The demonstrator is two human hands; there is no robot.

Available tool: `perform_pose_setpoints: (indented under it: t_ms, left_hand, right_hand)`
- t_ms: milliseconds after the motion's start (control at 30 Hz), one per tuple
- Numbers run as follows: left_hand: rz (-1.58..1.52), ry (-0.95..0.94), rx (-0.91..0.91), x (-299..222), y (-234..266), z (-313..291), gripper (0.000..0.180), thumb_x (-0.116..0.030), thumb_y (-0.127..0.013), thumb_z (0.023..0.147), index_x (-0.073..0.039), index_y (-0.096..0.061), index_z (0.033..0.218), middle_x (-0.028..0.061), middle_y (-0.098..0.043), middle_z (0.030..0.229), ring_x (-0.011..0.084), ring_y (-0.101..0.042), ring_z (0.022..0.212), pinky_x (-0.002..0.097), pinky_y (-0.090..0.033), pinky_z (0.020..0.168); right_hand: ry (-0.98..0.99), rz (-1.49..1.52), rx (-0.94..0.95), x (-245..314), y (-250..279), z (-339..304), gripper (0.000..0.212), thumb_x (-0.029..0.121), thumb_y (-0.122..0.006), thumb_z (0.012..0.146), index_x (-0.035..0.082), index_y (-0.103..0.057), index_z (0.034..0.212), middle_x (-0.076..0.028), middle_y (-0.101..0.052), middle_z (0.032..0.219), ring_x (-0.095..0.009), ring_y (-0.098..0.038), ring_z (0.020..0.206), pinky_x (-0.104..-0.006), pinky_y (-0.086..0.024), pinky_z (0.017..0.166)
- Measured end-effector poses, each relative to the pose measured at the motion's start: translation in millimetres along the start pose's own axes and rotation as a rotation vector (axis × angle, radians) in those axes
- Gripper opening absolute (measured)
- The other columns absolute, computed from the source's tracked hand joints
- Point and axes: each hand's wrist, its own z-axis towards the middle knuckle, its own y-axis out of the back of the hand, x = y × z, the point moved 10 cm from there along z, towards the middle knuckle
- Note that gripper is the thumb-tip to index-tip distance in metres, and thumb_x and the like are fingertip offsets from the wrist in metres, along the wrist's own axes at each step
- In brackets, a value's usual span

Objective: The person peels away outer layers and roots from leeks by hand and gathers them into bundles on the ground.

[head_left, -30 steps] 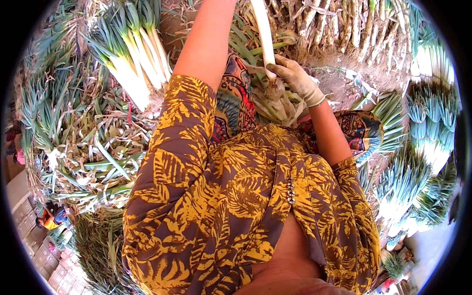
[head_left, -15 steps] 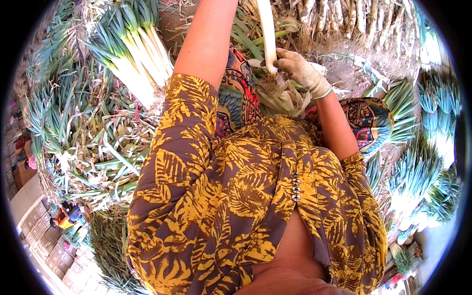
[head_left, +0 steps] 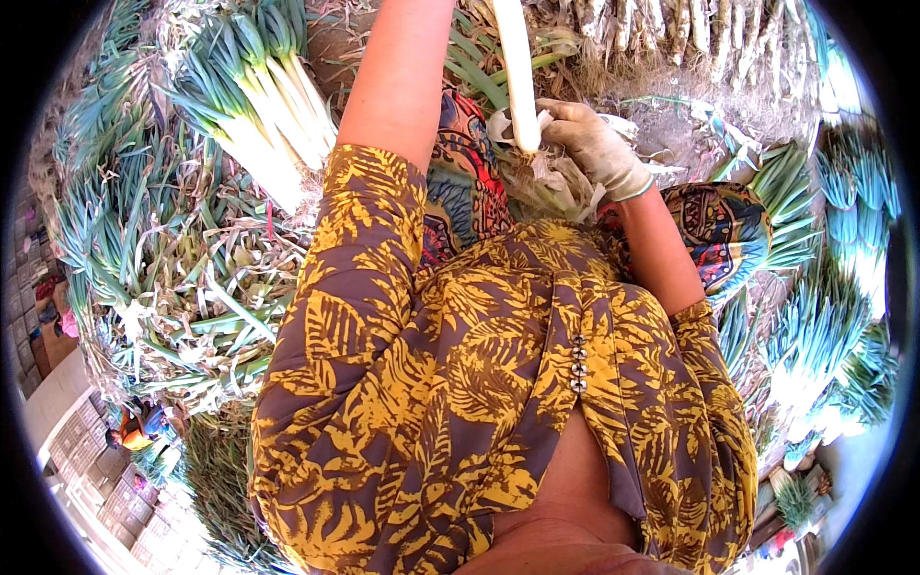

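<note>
A long white leek stands out from the top edge, its root end pointing down toward my lap. My right hand, in a pale work glove, is closed beside that root end. A strip of pale leek skin shows at its fingertips, against the stalk. Loose peeled skins lie below, between my legs. My left forearm runs up out of the picture, so the left hand and whatever it holds are hidden.
A bundle of trimmed leeks lies at the left, by a heap of discarded leaves. Unpeeled leeks with dirty roots line the far right. More leek bundles stand along the right. Another person is at the lower left.
The leek's root end has shifted slightly down and left. My right hand has moved a little away from the stalk, and pale skin now shows at its fingertips.
</note>
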Motion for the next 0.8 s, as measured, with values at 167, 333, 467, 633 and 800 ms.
perform_pose_setpoints:
  t_ms: [167,333,467,633,800]
  left_hand:
    - [-0.019,0.013,0.04,1.4,3.5,5.5,0.043,-0.053,-0.068,0.086,-0.013,-0.058,0.099,-0.0001,-0.048,0.071,0.0163,-0.05,0.058,0.0314,-0.047,0.053]
    - [-0.041,0.03,0.086,0.6,5.9,11.4,0.043,-0.053,-0.069,0.085,-0.013,-0.057,0.098,-0.0004,-0.047,0.069,0.0148,-0.048,0.056,0.0298,-0.045,0.051]
    - [-0.065,0.039,0.127,-1.8,11.0,16.7,0.044,-0.052,-0.07,0.084,-0.013,-0.057,0.098,-0.0007,-0.046,0.069,0.0136,-0.047,0.055,0.0285,-0.044,0.05]
    - [-0.147,0.07,0.244,-8.4,9.4,23.9,0.044,-0.052,-0.071,0.083,-0.013,-0.057,0.097,-0.0011,-0.045,0.067,0.012,-0.046,0.054,0.0269,-0.042,0.048]
    - [-0.667,0.496,0.554,3.5,-22.3,-6.1,0.044,-0.051,-0.071,0.084,-0.012,-0.056,0.099,-0.0023,-0.042,0.067,0.0102,-0.047,0.059,0.0285,-0.044,0.052]
  right_hand:
    - [0.229,-0.329,0.076,20.2,-0.1,-7.0,0.047,0.025,-0.054,0.095,-0.005,-0.052,0.132,-0.006,-0.064,0.105,-0.01,-0.057,0.092,-0.025,-0.046,0.083]
    - [0.046,-0.296,0.058,-0.6,4.0,-1.6,0.052,0.03,-0.055,0.092,-0.006,-0.053,0.129,-0.006,-0.063,0.104,-0.012,-0.055,0.091,-0.0282,-0.046,0.081]
    - [0.092,-0.239,0.032,5.6,0.5,-3.9,0.05,0.025,-0.055,0.091,-0.006,-0.053,0.129,-0.005,-0.064,0.104,-0.012,-0.055,0.089,-0.028,-0.046,0.079]
    - [0.334,-0.392,0.013,4.2,2.9,0.2,0.047,0.021,-0.056,0.091,-0.005,-0.054,0.13,-0.003,-0.065,0.099,-0.008,-0.055,0.081,-0.023,-0.046,0.073]
    - [-0.089,0.092,0.066,1.1,-12.7,-18.4,0.053,0.023,-0.059,0.092,-0.005,-0.049,0.136,-0.002,-0.064,0.096,-0.005,-0.053,0.072,-0.019,-0.044,0.065]
